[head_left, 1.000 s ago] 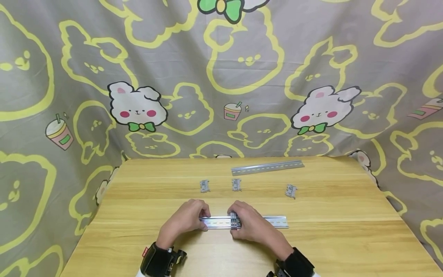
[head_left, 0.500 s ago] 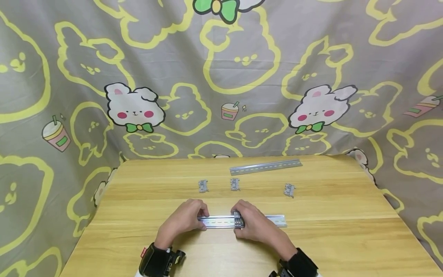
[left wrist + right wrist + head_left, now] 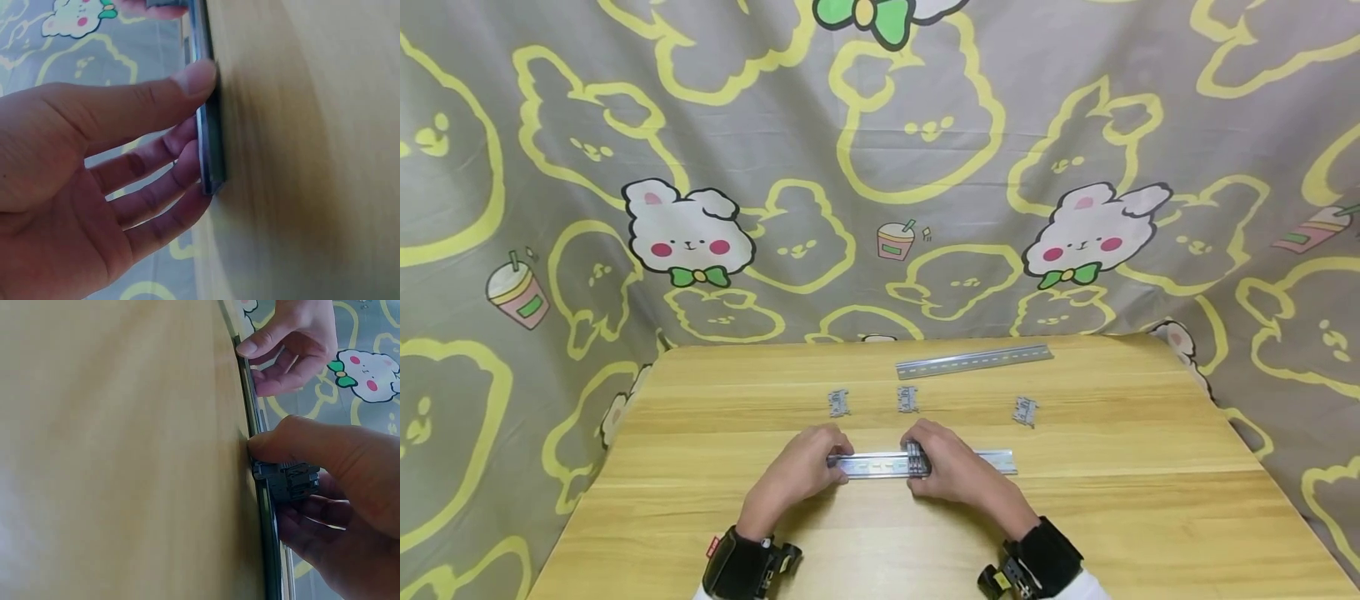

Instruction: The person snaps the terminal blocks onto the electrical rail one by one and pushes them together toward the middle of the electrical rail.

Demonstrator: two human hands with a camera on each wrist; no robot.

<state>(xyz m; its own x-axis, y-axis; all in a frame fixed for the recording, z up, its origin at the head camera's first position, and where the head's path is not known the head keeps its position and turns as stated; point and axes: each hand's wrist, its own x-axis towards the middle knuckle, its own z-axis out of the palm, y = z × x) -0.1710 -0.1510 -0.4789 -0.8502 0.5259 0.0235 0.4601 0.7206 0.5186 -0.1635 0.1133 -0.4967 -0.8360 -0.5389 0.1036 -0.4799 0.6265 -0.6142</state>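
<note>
Two hands at a metal rail [image 3: 880,465] lying on the counter [image 3: 1120,517].
Left hand [image 3: 801,467] pinches the rail's left end; right hand [image 3: 951,467] grasps the terminal blocks [image 3: 915,459] seated mid-rail.

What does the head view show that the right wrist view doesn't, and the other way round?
Only the head view shows the second rail at the far edge of the table and three loose terminal blocks lying apart from the near rail.

Only the right wrist view shows, close up, the thumb and fingers pinching the dark terminal blocks seated on the rail's edge.

Both show the near rail, the left hand holding its end, and the right hand on the mounted blocks.
</note>
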